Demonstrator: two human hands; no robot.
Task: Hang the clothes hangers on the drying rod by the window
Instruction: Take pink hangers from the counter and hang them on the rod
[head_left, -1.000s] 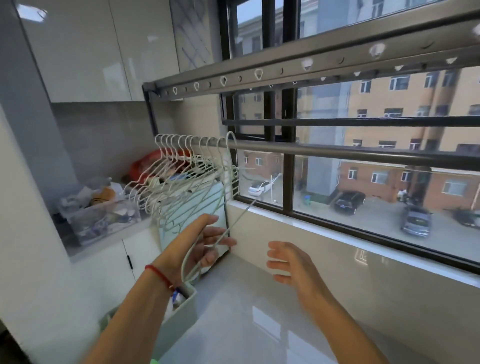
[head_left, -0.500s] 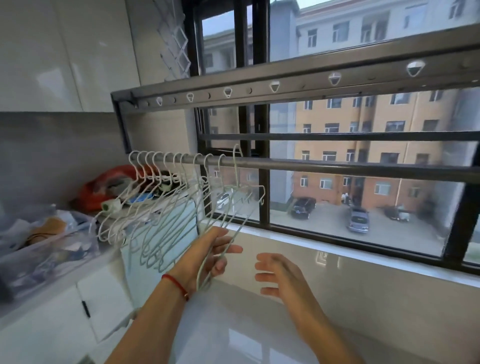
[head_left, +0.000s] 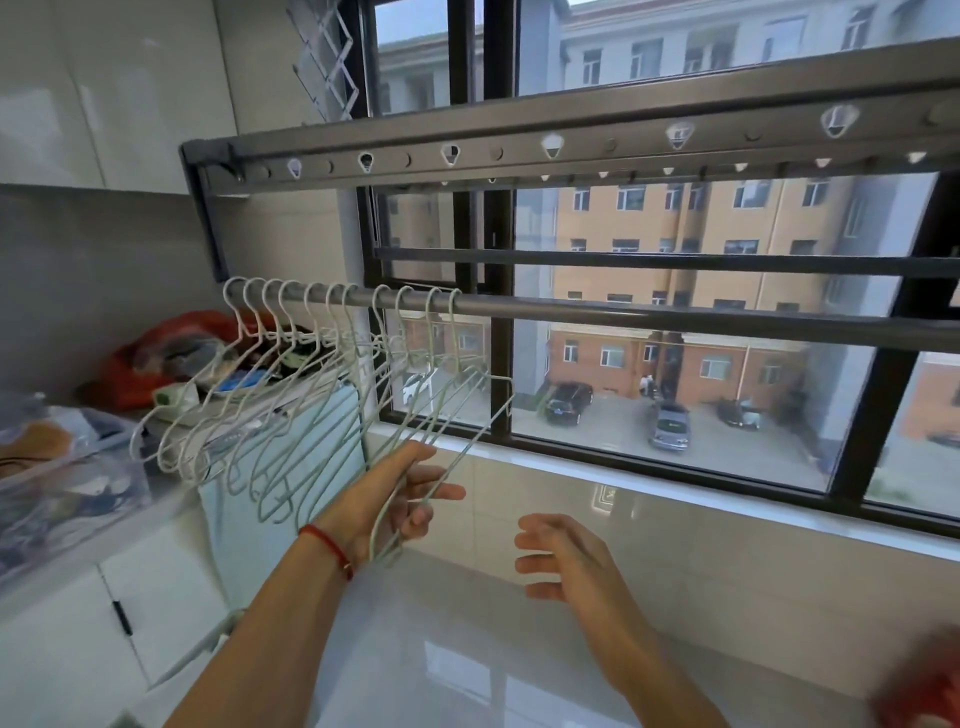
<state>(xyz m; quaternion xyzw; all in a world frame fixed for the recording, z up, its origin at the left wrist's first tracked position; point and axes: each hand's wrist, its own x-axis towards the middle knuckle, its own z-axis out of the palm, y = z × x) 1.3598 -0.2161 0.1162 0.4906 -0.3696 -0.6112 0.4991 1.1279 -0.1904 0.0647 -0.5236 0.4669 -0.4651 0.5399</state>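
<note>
Pale wire clothes hangers (head_left: 291, 415), thin and whitish-green, hooked in a close row over the left end of the drying rod (head_left: 649, 318). Hooks side by side on the rod, bodies slanting down and leftward, overlapping one another. Rightmost hanger (head_left: 470, 431) hooked on the rod at the right end of the row, body swung forward and down, lower corner pinched in the left hand (head_left: 387, 501). Drying rod: dark grey, round, horizontal, running across the window (head_left: 675, 395) from the left wall bracket to the right edge of view; bare along its whole length right of the hangers.
</note>
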